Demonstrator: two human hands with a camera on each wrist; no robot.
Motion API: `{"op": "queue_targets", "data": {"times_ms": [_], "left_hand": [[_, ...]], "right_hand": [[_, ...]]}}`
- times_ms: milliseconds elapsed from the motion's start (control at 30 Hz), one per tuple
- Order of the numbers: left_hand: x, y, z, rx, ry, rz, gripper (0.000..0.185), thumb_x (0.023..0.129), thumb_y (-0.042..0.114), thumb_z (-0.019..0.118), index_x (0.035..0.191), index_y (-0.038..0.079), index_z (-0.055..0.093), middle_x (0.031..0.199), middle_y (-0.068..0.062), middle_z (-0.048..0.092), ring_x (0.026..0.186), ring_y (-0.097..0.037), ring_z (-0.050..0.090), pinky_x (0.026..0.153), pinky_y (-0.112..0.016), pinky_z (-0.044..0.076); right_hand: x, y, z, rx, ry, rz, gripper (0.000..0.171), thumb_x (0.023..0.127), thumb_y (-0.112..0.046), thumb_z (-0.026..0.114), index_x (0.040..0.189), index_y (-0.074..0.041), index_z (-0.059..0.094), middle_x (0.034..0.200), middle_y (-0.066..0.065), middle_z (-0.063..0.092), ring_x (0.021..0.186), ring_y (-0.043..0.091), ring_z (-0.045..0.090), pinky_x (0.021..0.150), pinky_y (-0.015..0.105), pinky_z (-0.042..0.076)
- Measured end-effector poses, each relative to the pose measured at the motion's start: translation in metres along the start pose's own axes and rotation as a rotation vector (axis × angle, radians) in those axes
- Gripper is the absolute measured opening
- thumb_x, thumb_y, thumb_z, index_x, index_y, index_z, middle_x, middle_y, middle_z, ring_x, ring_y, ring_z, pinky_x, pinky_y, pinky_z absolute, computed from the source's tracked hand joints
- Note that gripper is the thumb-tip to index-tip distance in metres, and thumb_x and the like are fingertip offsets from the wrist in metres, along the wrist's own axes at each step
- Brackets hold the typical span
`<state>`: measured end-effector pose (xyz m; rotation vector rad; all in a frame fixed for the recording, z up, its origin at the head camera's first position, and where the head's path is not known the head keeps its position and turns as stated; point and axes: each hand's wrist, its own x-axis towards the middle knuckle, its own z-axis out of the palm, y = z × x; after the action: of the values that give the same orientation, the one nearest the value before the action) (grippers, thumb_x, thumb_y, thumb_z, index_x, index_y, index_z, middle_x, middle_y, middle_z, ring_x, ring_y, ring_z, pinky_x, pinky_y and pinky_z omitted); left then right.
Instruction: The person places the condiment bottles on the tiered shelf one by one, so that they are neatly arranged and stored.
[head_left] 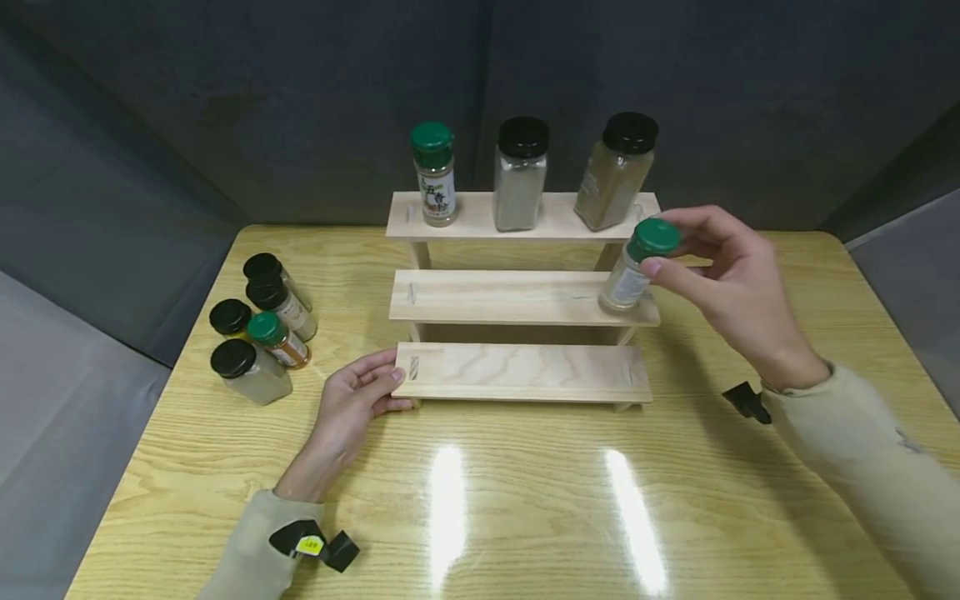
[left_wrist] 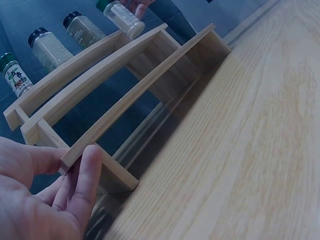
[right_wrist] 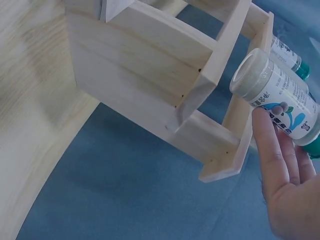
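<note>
A three-step wooden rack (head_left: 487,297) stands on the table. My left hand (head_left: 351,410) grips the left end of its lowest step, thumb on top and fingers underneath, as the left wrist view shows. In my right hand (head_left: 742,292) is a spice jar (head_left: 626,282) with a green cap, pinched near the cap between thumb and fingers. The jar leans, its base close over the right end of the middle step. Its white label (right_wrist: 289,102) with a blue and green print faces the right wrist camera.
On the top step stand a green-capped spice jar (head_left: 437,187) and two larger black-capped jars, one pale (head_left: 519,192) and one brownish (head_left: 611,183). Several more jars, including a green-capped one (head_left: 281,342), cluster on the table at left. A dark curtain (head_left: 300,100) hangs behind.
</note>
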<state>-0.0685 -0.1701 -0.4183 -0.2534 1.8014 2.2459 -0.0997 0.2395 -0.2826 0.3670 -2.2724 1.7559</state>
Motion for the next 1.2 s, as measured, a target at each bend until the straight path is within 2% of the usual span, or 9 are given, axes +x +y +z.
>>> {"op": "queue_targets", "data": {"times_ms": [167, 533, 867, 1200], "left_hand": [[0.000, 0.000, 0.000, -0.002, -0.008, 0.004, 0.040, 0.108, -0.009, 0.060, 0.147, -0.017, 0.053, 0.107, -0.010, 0.070, 0.089, -0.016, 0.075, 0.081, -0.031, 0.068], [0.001, 0.000, 0.000, 0.004, -0.008, -0.003, 0.041, 0.109, -0.009, 0.060, 0.148, -0.016, 0.053, 0.111, -0.013, 0.070, 0.090, -0.017, 0.076, 0.082, -0.032, 0.068], [0.000, -0.001, -0.001, 0.003, -0.012, 0.000, 0.040, 0.109, -0.008, 0.060, 0.148, -0.016, 0.053, 0.111, -0.013, 0.070, 0.091, -0.017, 0.076, 0.083, -0.033, 0.068], [0.001, -0.001, -0.002, 0.002, -0.022, 0.015, 0.040, 0.108, -0.009, 0.060, 0.147, -0.017, 0.053, 0.108, -0.011, 0.068, 0.088, -0.016, 0.074, 0.082, -0.032, 0.068]], "right_hand": [[0.002, 0.001, 0.005, -0.047, -0.015, 0.014, 0.040, 0.096, 0.005, 0.080, 0.134, -0.004, 0.073, 0.118, 0.009, 0.073, 0.105, 0.020, 0.068, 0.081, 0.017, 0.061], [0.007, 0.006, 0.013, -0.007, -0.037, 0.020, 0.039, 0.095, 0.005, 0.080, 0.133, -0.003, 0.073, 0.115, 0.010, 0.073, 0.104, 0.021, 0.069, 0.080, 0.020, 0.063], [0.008, 0.011, 0.016, -0.101, -0.043, 0.042, 0.042, 0.097, 0.001, 0.080, 0.137, -0.009, 0.072, 0.119, 0.006, 0.071, 0.107, 0.021, 0.067, 0.082, 0.020, 0.062], [0.008, 0.017, 0.016, -0.074, -0.038, 0.047, 0.044, 0.096, 0.006, 0.079, 0.137, -0.010, 0.072, 0.122, 0.004, 0.071, 0.108, 0.021, 0.066, 0.083, 0.018, 0.061]]}}
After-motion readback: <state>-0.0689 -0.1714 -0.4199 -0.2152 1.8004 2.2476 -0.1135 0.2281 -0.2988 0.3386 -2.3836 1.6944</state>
